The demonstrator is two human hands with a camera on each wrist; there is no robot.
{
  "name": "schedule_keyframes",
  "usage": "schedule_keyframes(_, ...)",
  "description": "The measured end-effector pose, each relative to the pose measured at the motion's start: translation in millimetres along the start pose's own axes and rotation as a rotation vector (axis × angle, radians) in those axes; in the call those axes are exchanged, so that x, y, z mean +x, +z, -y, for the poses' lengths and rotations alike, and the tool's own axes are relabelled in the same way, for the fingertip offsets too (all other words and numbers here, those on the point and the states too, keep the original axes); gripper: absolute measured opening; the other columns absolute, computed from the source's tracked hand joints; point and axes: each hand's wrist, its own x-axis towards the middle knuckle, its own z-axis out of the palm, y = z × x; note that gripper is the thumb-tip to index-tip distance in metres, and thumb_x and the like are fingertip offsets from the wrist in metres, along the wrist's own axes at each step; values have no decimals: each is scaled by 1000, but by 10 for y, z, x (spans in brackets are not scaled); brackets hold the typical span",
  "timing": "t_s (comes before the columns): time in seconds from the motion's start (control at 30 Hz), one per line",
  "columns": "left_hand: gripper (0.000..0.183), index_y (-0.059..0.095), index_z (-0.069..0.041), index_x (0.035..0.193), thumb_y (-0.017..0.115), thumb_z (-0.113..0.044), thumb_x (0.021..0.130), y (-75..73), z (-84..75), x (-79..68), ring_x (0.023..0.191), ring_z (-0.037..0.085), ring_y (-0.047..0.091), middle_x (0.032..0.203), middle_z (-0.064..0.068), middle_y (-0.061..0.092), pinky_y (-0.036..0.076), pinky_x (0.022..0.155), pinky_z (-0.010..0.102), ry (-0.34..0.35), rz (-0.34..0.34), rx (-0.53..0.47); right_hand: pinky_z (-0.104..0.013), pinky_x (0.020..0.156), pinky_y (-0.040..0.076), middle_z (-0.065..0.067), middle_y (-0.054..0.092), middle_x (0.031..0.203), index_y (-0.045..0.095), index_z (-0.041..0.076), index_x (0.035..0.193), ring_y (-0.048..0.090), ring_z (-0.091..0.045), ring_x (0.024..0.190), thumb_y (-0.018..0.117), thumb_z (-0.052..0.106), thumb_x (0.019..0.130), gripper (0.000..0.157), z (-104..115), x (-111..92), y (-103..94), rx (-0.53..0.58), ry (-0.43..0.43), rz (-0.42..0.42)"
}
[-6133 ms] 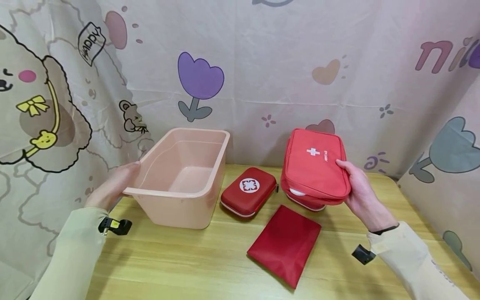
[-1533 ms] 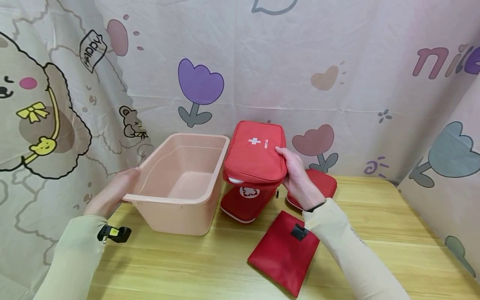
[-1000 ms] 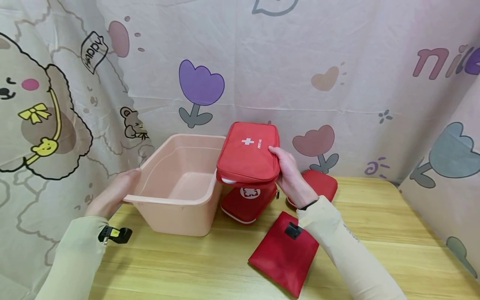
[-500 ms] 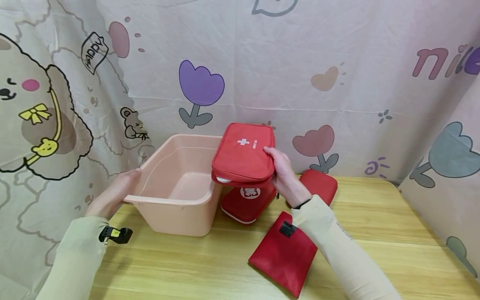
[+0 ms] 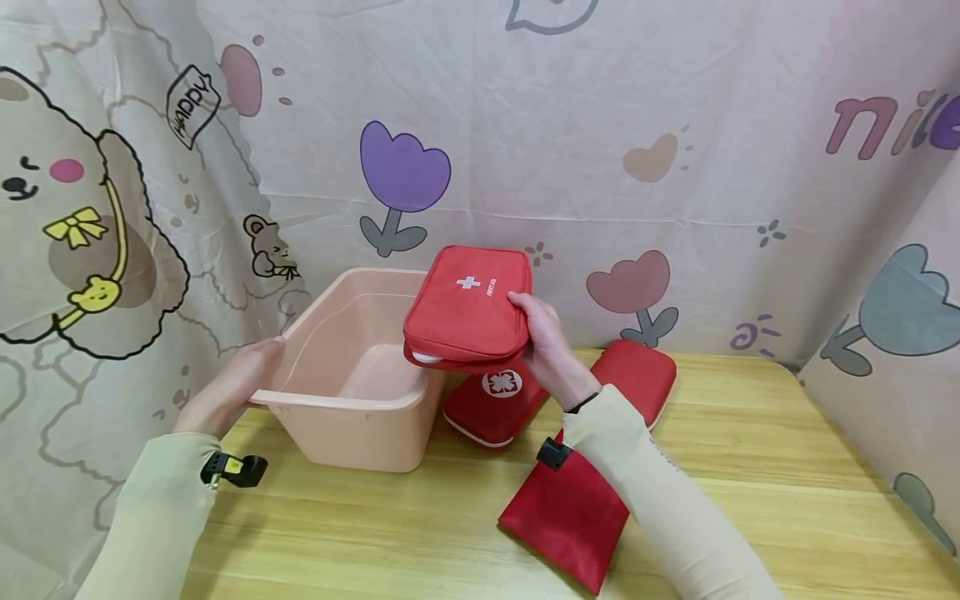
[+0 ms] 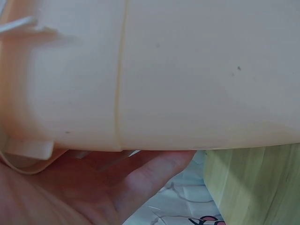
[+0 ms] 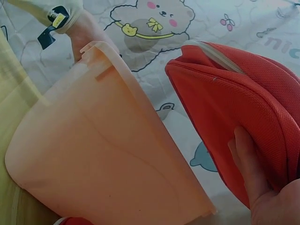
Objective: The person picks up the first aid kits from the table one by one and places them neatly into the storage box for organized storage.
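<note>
Since the first earlier frame, the bag (image 5: 468, 308) has travelled toward 9 o'clock along with the right hand (image 5: 551, 342), leaving its place above the plain case (image 5: 645, 375) and arriving at the near side of the tub (image 5: 352, 437). The tub and the pouch (image 5: 566, 521) keep much the same spots.

Taking 12 o'clock as straight away from the person in the head view, the right hand grasps the bag by its 4 o'clock edge, thumb on the top face. The bag hangs in the air, its white cross facing up, and overlaps the tub's 3 o'clock rim in that view; the right wrist view shows a gap between bag and tub.

The left hand (image 5: 236, 379) touches the tub at its 9 o'clock side. Its fingers reach behind the outer wall, which hides their tips, so I cannot tell whether it grips.

The badge case (image 5: 480, 412) lies at the bag's 5 o'clock, partly covered by it, just beside the tub. The plain case lies at 4 o'clock, and the pouch is nearer the person at 5 o'clock, partly behind the right sleeve (image 5: 656, 496). All three lie on the wooden table (image 5: 360, 533).
</note>
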Motion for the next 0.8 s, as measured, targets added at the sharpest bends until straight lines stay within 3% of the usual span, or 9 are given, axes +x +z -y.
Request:
schedule_keyframes(0.13,76,12,6,153,14,-52,104,-4,3,0,118,40,44,139,31,37,42,91,48,3,-2,-2,-26,69,55,-7,66,96,55,3,121,68,-14,74,57,23,98,30,-22,10,36,-7,4,-14)
schedule_keyframes(0.47,76,12,5,154,16,-52,104,1,1,11,118,40,45,140,31,36,44,89,46,-7,-11,4,-29,76,55,-9,65,109,50,5,130,69,-16,83,56,25,99,38,-46,26,114,-7,30,12)
schedule_keyframes(0.63,74,15,10,151,14,-47,105,-5,-10,27,111,36,52,135,34,39,50,78,35,-13,-22,22,-26,70,55,-8,66,100,52,4,127,69,-14,77,57,22,98,35,-64,50,188,4,16,12)
schedule_keyframes(0.8,72,16,10,150,12,-45,105,-10,-20,34,110,36,54,136,35,40,51,76,35,-18,-18,30,-25,65,54,-6,66,91,53,3,121,67,-13,70,57,19,97,29,-81,86,260,18,0,11)
